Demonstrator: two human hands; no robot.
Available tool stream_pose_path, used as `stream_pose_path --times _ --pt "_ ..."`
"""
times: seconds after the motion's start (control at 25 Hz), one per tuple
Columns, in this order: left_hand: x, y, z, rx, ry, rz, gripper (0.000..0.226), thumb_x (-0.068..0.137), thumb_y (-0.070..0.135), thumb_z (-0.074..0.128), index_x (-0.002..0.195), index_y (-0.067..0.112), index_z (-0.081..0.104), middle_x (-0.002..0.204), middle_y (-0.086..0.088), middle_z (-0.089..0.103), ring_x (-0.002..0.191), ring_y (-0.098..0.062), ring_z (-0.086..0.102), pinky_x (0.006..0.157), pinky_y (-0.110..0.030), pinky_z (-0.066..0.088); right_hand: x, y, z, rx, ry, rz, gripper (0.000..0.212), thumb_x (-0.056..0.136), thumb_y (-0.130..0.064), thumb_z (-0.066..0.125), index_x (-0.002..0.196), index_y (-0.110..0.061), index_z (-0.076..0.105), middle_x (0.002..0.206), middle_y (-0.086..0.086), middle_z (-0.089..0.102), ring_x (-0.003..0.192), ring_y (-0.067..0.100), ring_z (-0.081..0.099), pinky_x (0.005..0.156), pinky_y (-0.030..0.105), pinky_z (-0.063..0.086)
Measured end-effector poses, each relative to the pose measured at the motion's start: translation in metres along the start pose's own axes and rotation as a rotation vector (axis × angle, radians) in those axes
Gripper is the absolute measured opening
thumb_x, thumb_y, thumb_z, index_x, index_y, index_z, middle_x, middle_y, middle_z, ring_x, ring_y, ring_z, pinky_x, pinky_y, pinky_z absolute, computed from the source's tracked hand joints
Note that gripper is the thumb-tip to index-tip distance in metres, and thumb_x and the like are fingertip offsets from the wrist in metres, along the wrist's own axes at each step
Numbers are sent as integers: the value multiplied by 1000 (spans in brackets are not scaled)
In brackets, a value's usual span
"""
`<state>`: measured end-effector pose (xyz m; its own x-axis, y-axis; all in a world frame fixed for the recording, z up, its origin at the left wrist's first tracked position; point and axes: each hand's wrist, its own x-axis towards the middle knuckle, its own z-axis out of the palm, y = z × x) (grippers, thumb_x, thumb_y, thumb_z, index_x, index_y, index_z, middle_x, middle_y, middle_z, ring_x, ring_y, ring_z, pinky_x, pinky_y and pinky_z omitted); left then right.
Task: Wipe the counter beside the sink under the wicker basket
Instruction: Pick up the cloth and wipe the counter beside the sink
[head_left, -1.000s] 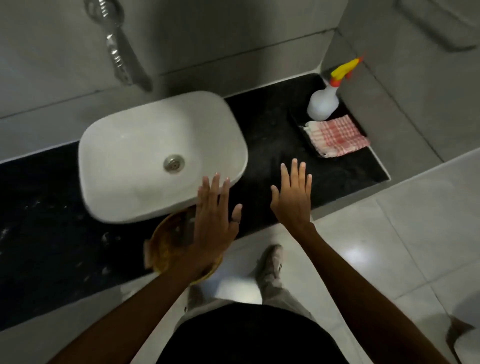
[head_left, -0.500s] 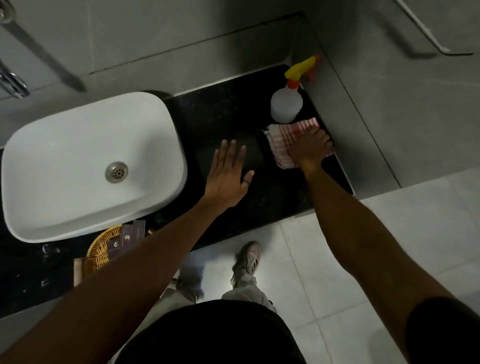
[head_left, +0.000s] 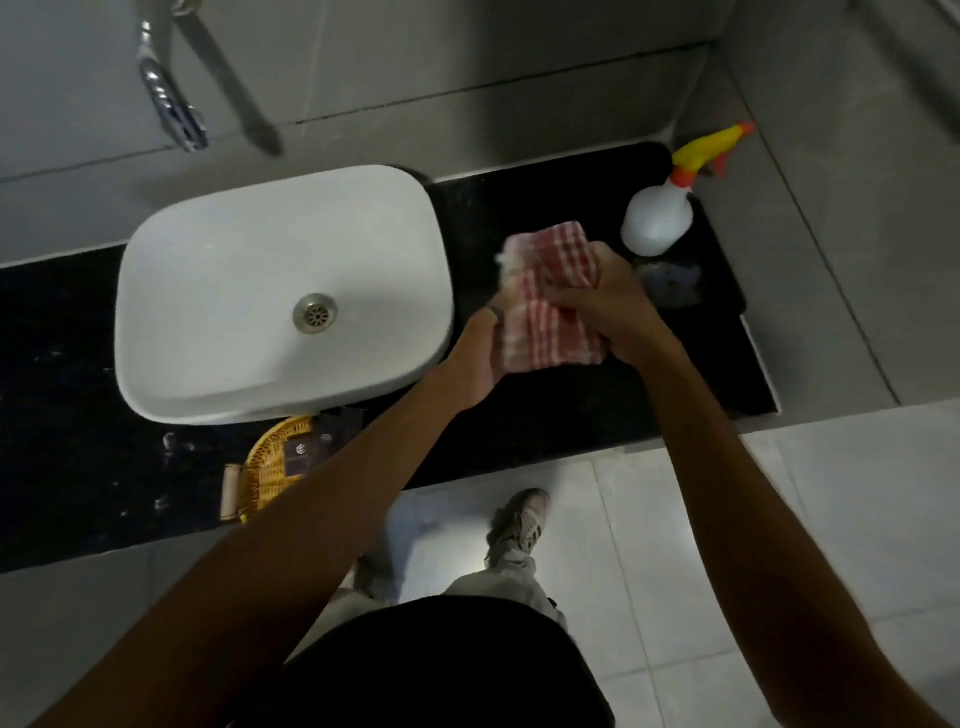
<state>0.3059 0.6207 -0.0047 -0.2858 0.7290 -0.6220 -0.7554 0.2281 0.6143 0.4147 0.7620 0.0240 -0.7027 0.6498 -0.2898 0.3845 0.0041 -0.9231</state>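
A red-and-white checked cloth (head_left: 545, 306) is held up between both hands above the black counter (head_left: 545, 421), just right of the white sink (head_left: 234, 291). My right hand (head_left: 608, 306) grips the cloth's right side from above. My left hand (head_left: 480, 353) holds its lower left edge. The wicker basket (head_left: 270, 467) sits on the counter at the sink's front edge, with dark packets inside, partly hidden behind my left forearm.
A white spray bottle (head_left: 657, 218) with a yellow trigger stands in the counter's far right corner on a dark tray (head_left: 722, 291). A chrome tap (head_left: 166, 98) juts from the wall behind the sink. Pale floor tiles and my shoes lie below the counter edge.
My right hand has lifted the cloth off the tray and brought it left toward the sink. My left hand, open before, has closed on the cloth's edge.
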Motion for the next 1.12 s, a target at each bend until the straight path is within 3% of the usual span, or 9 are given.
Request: stream_pose_path --times 0.12,0.28,0.4,0.56,0.64,0.76,0.88,1.0,1.12 --pt "-55 40 -51 -199 -58 26 67 97 54 57 146 7 57 148 -24 58 133 -39 60 118 -59 42 -27 -53 78 174 -82 -63 47 89 -13 82 132 -17 62 117 -2 74 99 4 74 82 20 62" --pt "-150 88 -180 67 276 263 35 104 25 62 137 15 65 124 -13 76 110 -30 75 87 -45 65 -56 -100 194 227 -128 -8 27 96 -33 74 122 -27 69 113 -8 77 106 12 76 82 21 62" --pt "-240 112 -312 203 383 333 27 102 24 65 128 19 71 112 -5 81 93 -19 79 69 -33 66 -78 -119 320 127 -230 4 20 100 -20 66 119 -25 71 115 -4 76 106 13 73 94 31 58" --pt "-320 109 -457 390 527 215 16 100 20 63 104 26 77 95 0 81 88 -20 77 73 -36 65 -115 -105 468 -81 -296 36 9 94 -22 71 97 -29 76 96 -10 78 89 5 75 84 31 61" --pt "-335 88 -506 431 573 74 18 99 10 60 103 19 75 97 -10 79 85 -25 74 76 -41 64 -130 -79 522 -204 -301 107 15 92 -27 72 105 -23 79 102 -2 80 95 13 76 87 34 61" --pt "-326 46 -541 504 559 -37 23 90 0 73 113 3 73 106 -22 76 92 -36 74 63 -35 63 -141 -44 568 -479 -264 249 32 97 -22 64 124 -5 70 120 15 73 114 33 71 91 33 55" --pt "-298 22 -547 592 601 -45 28 92 0 69 120 3 71 116 -21 75 105 -39 73 88 -51 64 -139 -30 584 -512 -96 344 43 96 -21 65 134 -3 58 130 18 66 124 37 65 91 33 50" --pt "-281 14 -557 751 708 127 33 97 6 64 130 14 64 131 -11 68 120 -29 66 99 -40 58 -158 -20 615 -578 166 232 67 98 -25 59 154 -1 34 150 23 47 141 42 46 117 51 42" --pt "-267 14 -588 1137 807 312 39 104 29 55 142 19 55 151 -8 54 144 -27 46 118 -44 42 -180 -1 658 -673 109 218 87 102 -51 47 163 0 10 169 26 21 157 41 23 129 56 22"
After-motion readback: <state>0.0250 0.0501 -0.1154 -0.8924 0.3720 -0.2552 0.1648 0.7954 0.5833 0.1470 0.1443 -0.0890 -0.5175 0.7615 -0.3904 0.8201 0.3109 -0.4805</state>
